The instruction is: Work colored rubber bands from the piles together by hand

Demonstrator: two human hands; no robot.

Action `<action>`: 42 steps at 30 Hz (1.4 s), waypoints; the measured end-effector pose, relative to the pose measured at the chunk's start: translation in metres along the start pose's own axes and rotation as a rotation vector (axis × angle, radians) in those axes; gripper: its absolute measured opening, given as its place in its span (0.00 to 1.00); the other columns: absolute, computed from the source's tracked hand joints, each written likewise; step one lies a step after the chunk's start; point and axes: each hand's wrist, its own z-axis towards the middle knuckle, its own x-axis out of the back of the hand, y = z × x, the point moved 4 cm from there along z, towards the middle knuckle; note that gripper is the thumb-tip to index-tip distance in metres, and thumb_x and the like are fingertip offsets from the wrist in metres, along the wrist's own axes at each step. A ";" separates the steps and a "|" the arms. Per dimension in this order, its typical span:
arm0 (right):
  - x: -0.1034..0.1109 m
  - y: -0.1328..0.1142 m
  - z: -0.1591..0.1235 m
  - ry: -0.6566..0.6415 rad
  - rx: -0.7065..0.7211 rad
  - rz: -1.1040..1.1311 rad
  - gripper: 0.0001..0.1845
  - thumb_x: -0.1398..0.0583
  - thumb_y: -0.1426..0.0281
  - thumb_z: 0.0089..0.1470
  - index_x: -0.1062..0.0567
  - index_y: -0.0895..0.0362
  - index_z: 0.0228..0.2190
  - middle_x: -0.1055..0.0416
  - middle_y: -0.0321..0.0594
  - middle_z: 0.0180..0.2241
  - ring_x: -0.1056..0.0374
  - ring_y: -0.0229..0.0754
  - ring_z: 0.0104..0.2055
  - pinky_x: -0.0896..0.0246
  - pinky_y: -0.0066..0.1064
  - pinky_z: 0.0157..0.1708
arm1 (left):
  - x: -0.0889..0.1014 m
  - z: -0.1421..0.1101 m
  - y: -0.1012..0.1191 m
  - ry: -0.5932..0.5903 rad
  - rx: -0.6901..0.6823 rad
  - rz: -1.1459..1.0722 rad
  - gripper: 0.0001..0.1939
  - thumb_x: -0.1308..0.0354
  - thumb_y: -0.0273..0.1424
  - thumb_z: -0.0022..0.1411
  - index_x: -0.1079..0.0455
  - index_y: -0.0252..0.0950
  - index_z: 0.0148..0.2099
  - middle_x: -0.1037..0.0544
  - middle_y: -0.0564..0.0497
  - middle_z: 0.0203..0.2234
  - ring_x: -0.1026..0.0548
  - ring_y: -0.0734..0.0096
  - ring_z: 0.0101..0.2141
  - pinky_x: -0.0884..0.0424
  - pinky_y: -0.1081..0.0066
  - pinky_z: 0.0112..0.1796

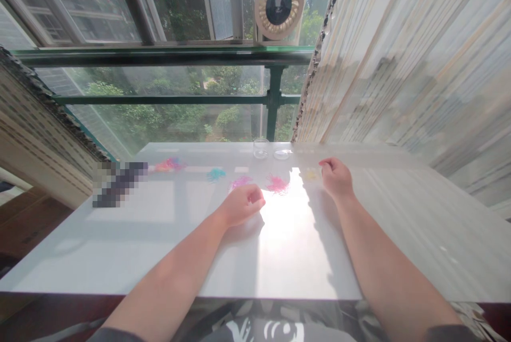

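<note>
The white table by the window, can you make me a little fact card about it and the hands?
Table: white, with bright sunlight on it
Piles, left to right: mixed colours, teal, purple, pink, pale yellow
See-through things: a round dish and a flatter one, behind the pink pile
Left hand: curled, nearest purple
Right hand: curled, beside yellow
Held: too small to tell

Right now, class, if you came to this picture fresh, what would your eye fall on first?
Probably the round white fan, high against the window, right of centre. Next comes the sunlight glaring off the middle of the white table, between the bare forearms. Beyond it, small coloured tangles stand out, especially the bright pink pile, between the left hand and right hand.
</note>
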 end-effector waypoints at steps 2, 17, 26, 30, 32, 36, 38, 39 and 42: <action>0.001 -0.002 -0.002 0.021 -0.007 0.076 0.14 0.51 0.67 0.48 0.28 0.58 0.30 0.35 0.36 0.20 0.39 0.38 0.22 0.47 0.27 0.23 | 0.000 0.000 0.000 0.003 0.003 -0.005 0.06 0.48 0.32 0.54 0.36 0.36 0.28 0.31 0.54 0.23 0.34 0.74 0.27 0.37 0.73 0.30; -0.045 -0.076 -0.088 -0.983 0.365 0.355 0.09 0.52 0.75 0.41 0.47 0.56 0.15 0.54 0.29 0.16 0.55 0.32 0.21 0.57 0.25 0.21 | -0.001 0.001 0.000 -0.020 0.015 -0.015 0.07 0.48 0.33 0.54 0.36 0.35 0.28 0.32 0.54 0.22 0.35 0.74 0.26 0.38 0.73 0.29; -0.057 -0.077 -0.108 -1.172 0.313 0.224 0.15 0.49 0.73 0.44 0.53 0.56 0.16 0.58 0.27 0.15 0.59 0.29 0.19 0.62 0.24 0.18 | -0.002 0.002 -0.002 -0.021 0.013 -0.031 0.07 0.48 0.33 0.54 0.37 0.35 0.27 0.33 0.55 0.21 0.36 0.75 0.25 0.39 0.74 0.27; -0.058 -0.077 -0.108 -1.178 0.322 0.204 0.15 0.49 0.73 0.45 0.52 0.56 0.16 0.57 0.27 0.16 0.57 0.29 0.18 0.60 0.24 0.18 | -0.002 0.002 -0.003 -0.039 0.007 -0.026 0.07 0.48 0.33 0.55 0.37 0.35 0.27 0.33 0.54 0.22 0.36 0.75 0.25 0.38 0.74 0.28; -0.057 -0.078 -0.109 -1.182 0.326 0.197 0.15 0.49 0.72 0.45 0.52 0.56 0.16 0.57 0.27 0.16 0.57 0.29 0.18 0.60 0.24 0.18 | -0.002 0.002 -0.003 -0.041 0.003 -0.023 0.07 0.48 0.33 0.55 0.36 0.35 0.28 0.32 0.54 0.22 0.35 0.75 0.25 0.38 0.74 0.28; -0.055 -0.079 -0.109 -1.179 0.328 0.192 0.16 0.49 0.72 0.46 0.53 0.56 0.16 0.58 0.27 0.16 0.59 0.29 0.19 0.62 0.24 0.18 | -0.003 0.002 -0.003 -0.045 -0.001 -0.019 0.07 0.48 0.33 0.55 0.36 0.35 0.28 0.32 0.54 0.22 0.35 0.75 0.26 0.38 0.74 0.28; -0.054 -0.080 -0.109 -1.183 0.331 0.186 0.16 0.49 0.72 0.46 0.53 0.56 0.17 0.58 0.27 0.16 0.59 0.29 0.19 0.62 0.25 0.18 | -0.003 0.002 -0.003 -0.050 -0.002 -0.023 0.07 0.48 0.32 0.55 0.36 0.35 0.28 0.32 0.55 0.22 0.35 0.75 0.26 0.38 0.74 0.28; -0.054 -0.080 -0.110 -1.189 0.331 0.183 0.16 0.49 0.72 0.47 0.53 0.56 0.17 0.59 0.27 0.17 0.59 0.29 0.19 0.62 0.25 0.18 | -0.003 0.002 -0.002 -0.051 -0.001 -0.027 0.07 0.48 0.32 0.55 0.37 0.35 0.28 0.32 0.55 0.22 0.35 0.75 0.26 0.38 0.74 0.28; -0.053 -0.080 -0.110 -1.206 0.324 0.183 0.16 0.49 0.72 0.47 0.53 0.56 0.17 0.59 0.27 0.17 0.59 0.29 0.19 0.63 0.25 0.18 | -0.003 0.001 -0.002 -0.049 0.006 -0.037 0.07 0.49 0.32 0.55 0.37 0.35 0.28 0.33 0.55 0.23 0.35 0.75 0.26 0.38 0.74 0.28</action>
